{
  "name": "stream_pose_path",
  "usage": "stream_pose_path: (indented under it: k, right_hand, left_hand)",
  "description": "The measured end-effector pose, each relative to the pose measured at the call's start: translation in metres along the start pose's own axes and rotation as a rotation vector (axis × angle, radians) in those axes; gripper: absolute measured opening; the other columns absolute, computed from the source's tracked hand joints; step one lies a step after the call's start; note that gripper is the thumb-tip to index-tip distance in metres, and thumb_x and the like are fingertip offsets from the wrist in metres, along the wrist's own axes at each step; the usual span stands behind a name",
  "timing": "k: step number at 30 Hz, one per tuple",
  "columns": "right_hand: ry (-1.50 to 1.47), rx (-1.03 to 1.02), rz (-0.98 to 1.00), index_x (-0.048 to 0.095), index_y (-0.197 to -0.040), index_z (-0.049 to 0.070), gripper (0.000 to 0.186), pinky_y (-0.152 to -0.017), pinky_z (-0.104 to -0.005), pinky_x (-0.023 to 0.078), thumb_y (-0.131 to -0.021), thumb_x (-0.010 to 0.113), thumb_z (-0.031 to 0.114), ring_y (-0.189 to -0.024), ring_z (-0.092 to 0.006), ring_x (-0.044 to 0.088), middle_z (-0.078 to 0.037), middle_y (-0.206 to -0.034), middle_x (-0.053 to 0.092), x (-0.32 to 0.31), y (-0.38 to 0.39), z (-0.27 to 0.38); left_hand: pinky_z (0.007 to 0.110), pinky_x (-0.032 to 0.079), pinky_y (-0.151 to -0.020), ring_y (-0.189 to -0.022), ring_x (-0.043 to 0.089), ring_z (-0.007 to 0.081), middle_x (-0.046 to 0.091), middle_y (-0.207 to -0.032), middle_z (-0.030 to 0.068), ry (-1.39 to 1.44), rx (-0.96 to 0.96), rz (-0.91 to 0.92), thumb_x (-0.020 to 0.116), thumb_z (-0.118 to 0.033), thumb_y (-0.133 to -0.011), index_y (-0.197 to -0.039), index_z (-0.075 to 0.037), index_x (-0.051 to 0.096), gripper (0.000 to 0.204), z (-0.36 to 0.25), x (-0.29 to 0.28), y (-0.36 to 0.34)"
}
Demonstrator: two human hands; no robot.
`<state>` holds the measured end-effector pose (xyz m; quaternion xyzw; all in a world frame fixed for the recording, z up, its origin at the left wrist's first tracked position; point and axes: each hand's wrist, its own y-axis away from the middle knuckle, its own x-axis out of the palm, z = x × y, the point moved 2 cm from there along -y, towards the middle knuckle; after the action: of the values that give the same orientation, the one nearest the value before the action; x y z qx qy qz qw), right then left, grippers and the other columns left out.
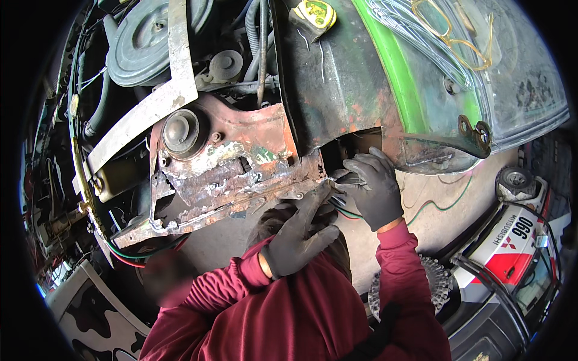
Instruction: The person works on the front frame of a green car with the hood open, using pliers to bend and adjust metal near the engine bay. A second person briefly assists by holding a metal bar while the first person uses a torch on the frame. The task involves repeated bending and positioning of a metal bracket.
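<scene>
I am at a rusty, patched metal panel (235, 180) on the front of a vehicle body. My left hand (301, 231), in a dark grey glove, has its fingers stretched out and thumb apart. Its fingertips touch the panel's lower right edge. My right hand (374, 189), gloved the same, is closed in a pinch just right of that edge, below a ragged dark opening (355, 144) in the fender. Between its fingers is a small grey metal piece (349, 179); its exact kind does not show. A thin metal part (293, 195) lies at the edge beside my left fingers.
A round air cleaner housing (141, 36) and hoses fill the engine bay. A curved metal strip (144, 111) crosses it. A tape measure (316, 15) and coiled wire (415, 36) rest on the bodywork. A bracket (475, 137) juts out at right; a toy-like car (512, 240) stands beyond.
</scene>
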<state>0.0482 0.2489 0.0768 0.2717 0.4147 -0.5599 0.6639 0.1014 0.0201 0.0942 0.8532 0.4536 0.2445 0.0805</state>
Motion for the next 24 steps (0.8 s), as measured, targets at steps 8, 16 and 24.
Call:
stream_pose_path:
  k: [8,16,24]
  right_hand:
    - [-0.095,0.086,0.038,0.074,-0.131,0.009,0.069,-0.122,-0.0538,0.045,-0.074,0.100,0.039,-0.138,-0.0404,0.058,-0.015,-0.131,0.071,-0.005,-0.003,0.001]
    - [-0.066,0.127,0.097,0.075,-0.129,0.013,0.067,-0.120,-0.0520,0.048,-0.069,0.101,0.028,-0.137,-0.0394,0.061,-0.009,-0.129,0.075,-0.009,-0.008,0.000]
    - [-0.082,0.121,0.087,0.076,-0.127,0.014,0.066,-0.119,-0.0519,0.048,-0.069,0.102,0.033,-0.135,-0.0388,0.062,-0.007,-0.127,0.076,-0.009,-0.009,0.000]
  left_hand:
    - [0.041,0.013,-0.138,-0.171,0.014,0.0302,0.015,-0.183,0.0276,0.317,-0.053,0.064,0.065,-0.024,-0.112,-0.174,0.011,0.007,0.091,0.014,0.002,-0.018]
    - [0.041,0.011,-0.138,-0.173,0.008,0.0276,0.006,-0.186,0.0221,0.407,-0.062,0.140,0.061,-0.020,-0.113,-0.174,0.008,-0.004,0.093,0.018,0.000,-0.018]
    - [0.041,0.009,-0.138,-0.173,0.003,0.0268,0.001,-0.186,0.0223,0.349,-0.053,0.182,0.063,-0.021,-0.113,-0.175,0.007,-0.004,0.095,0.012,-0.004,-0.020]
